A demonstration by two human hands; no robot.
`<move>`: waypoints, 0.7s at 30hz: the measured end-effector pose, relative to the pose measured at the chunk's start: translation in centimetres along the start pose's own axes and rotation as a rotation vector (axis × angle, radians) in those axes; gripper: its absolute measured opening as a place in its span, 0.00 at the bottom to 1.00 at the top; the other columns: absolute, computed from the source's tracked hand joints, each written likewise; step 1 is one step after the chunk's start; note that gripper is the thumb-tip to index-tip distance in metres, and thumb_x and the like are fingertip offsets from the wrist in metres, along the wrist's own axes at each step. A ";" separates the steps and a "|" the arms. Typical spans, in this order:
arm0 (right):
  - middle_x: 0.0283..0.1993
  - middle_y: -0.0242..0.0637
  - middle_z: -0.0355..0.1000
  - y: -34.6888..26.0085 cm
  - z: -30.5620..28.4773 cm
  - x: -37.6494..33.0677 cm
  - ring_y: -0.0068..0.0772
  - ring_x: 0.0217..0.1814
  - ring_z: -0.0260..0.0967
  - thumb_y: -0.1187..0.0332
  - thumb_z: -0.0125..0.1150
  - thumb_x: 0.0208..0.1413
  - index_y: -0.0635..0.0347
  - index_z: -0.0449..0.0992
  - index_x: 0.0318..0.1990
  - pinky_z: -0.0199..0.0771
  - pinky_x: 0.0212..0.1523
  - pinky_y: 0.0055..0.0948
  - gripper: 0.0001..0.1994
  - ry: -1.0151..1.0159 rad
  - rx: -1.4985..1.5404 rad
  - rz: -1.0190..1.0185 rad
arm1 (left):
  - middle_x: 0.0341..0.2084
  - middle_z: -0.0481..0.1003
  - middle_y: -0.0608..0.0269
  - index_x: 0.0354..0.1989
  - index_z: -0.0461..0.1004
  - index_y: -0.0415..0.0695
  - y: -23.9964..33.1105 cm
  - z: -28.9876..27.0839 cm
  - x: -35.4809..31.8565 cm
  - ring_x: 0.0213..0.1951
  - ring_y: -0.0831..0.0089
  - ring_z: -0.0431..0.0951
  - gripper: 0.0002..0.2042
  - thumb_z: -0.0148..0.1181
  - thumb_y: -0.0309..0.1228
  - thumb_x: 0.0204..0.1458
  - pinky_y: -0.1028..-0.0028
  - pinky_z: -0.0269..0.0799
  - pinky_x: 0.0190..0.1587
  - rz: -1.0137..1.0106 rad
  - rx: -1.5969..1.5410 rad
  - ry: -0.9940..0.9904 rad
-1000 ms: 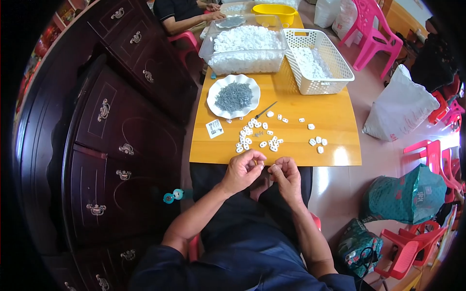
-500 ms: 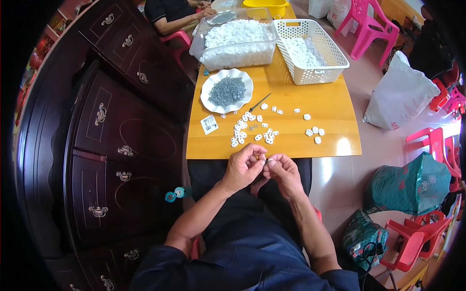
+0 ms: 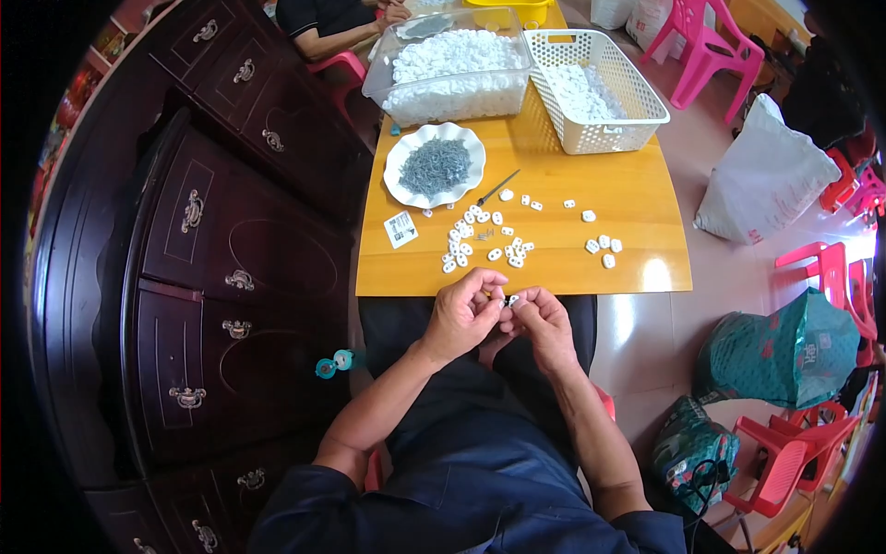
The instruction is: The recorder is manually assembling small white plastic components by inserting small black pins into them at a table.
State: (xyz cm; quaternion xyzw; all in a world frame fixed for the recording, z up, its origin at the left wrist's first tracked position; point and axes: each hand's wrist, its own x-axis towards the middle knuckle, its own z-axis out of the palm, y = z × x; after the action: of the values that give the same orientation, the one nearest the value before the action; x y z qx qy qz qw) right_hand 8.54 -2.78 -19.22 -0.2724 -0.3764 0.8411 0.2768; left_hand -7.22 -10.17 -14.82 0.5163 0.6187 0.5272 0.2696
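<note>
My two hands meet just off the table's near edge, over my lap. My right hand (image 3: 546,331) pinches a small white plastic piece (image 3: 514,300) with dark holes between thumb and fingertips. My left hand (image 3: 454,319) is closed at the fingertips right beside it; what it grips is too small to make out, though something dark shows between the hands. Beyond them, similar white two-hole pieces (image 3: 462,259) lie scattered, with a few thin grey bits among them. A scalloped white plate (image 3: 391,174) holds a heap of small grey pieces (image 3: 434,166).
On the wooden table (image 3: 609,203) lie a thin dark rod (image 3: 499,187) and a printed white card (image 3: 401,230). Behind stand a clear bin (image 3: 452,106) and a cream basket (image 3: 609,138), both with white pieces. Another person sits far left. A dark cabinet (image 3: 268,268) flanks my left.
The white piece in my right hand's fingertips shows more clearly now. Both hands stay close together in nearly the same place; the view has shifted slightly.
</note>
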 end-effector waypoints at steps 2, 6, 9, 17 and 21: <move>0.36 0.31 0.80 0.2 0.0 0.0 0.18 0.33 0.76 0.68 0.55 0.70 0.59 0.74 0.46 0.75 0.38 0.19 0.06 0.000 -0.036 -0.021 | 0.29 0.77 0.68 0.47 0.74 0.38 0.0 0.1 0.0 0.25 0.87 0.76 0.12 0.61 0.15 0.55 0.83 0.71 0.28 -0.014 -0.016 -0.006; 0.35 0.31 0.80 0.3 0.0 0.1 0.18 0.33 0.76 0.68 0.56 0.70 0.60 0.74 0.47 0.75 0.37 0.18 0.06 0.014 -0.040 -0.039 | 0.30 0.77 0.70 0.48 0.74 0.39 0.2 0.3 0.0 0.27 0.89 0.74 0.13 0.61 0.15 0.55 0.85 0.70 0.29 -0.023 -0.028 -0.011; 0.35 0.31 0.80 0.5 -0.1 0.2 0.18 0.34 0.76 0.69 0.56 0.69 0.60 0.73 0.48 0.75 0.37 0.18 0.06 0.010 -0.043 -0.060 | 0.31 0.77 0.70 0.47 0.75 0.38 0.1 0.4 0.1 0.28 0.89 0.76 0.12 0.61 0.15 0.55 0.85 0.71 0.29 -0.032 -0.028 -0.016; 0.35 0.32 0.79 0.5 0.0 0.2 0.18 0.34 0.76 0.71 0.56 0.69 0.62 0.72 0.50 0.76 0.37 0.18 0.07 -0.004 -0.059 -0.080 | 0.31 0.78 0.69 0.47 0.74 0.38 -0.1 0.4 0.0 0.29 0.87 0.79 0.12 0.61 0.15 0.55 0.84 0.73 0.30 -0.071 -0.084 -0.016; 0.35 0.32 0.79 0.5 0.1 0.1 0.17 0.34 0.75 0.72 0.56 0.69 0.63 0.72 0.50 0.76 0.37 0.18 0.06 0.000 -0.061 -0.074 | 0.31 0.78 0.68 0.47 0.74 0.37 0.0 0.4 0.0 0.29 0.85 0.80 0.12 0.60 0.14 0.55 0.84 0.74 0.30 -0.069 -0.084 -0.035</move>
State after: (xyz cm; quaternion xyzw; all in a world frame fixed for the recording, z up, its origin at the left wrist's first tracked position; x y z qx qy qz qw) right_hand 8.26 -3.02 -19.58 -0.2666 -0.4116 0.8185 0.2993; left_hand -6.90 -10.00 -14.94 0.4919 0.6089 0.5340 0.3197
